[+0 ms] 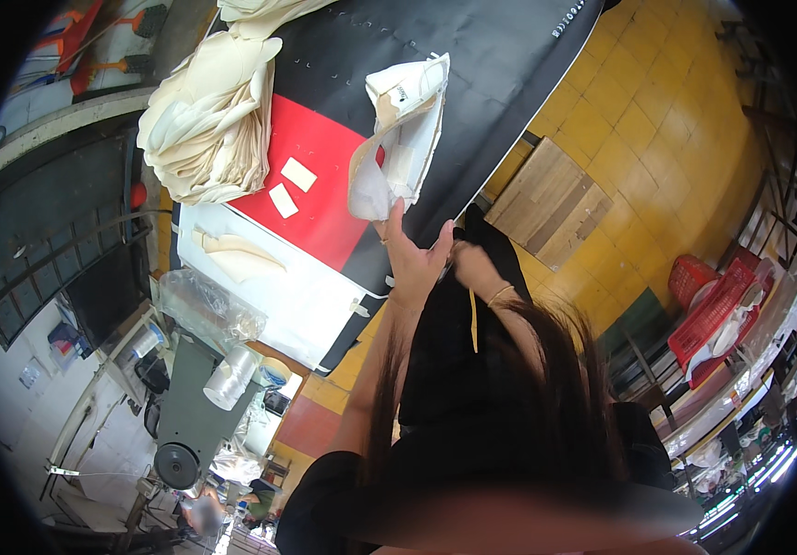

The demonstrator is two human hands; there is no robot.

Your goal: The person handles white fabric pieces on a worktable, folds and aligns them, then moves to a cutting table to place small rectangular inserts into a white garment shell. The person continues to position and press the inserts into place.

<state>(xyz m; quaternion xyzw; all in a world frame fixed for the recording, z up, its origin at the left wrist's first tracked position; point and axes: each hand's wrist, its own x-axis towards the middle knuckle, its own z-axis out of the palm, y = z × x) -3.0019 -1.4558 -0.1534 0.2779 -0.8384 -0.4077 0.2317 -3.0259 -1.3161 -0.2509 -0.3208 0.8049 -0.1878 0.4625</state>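
My left hand reaches over the table edge with thumb and forefinger apart. Its fingertips meet the lower end of a torn-open white and brown carton, which lies tilted on the table with pale pieces inside. Beside it, off the table's edge, my right hand has its fingers curled and partly blurred; what they grip is too small to make out. A thin yellow strip hangs just below that hand. Two small cream rectangles lie on the red part of the tabletop, left of the carton.
A tall pile of cream cut fabric pieces stands at the table's left side. Below it are loose cream pieces, a clear plastic bag and a thread cone. At right are a wooden board and red baskets.
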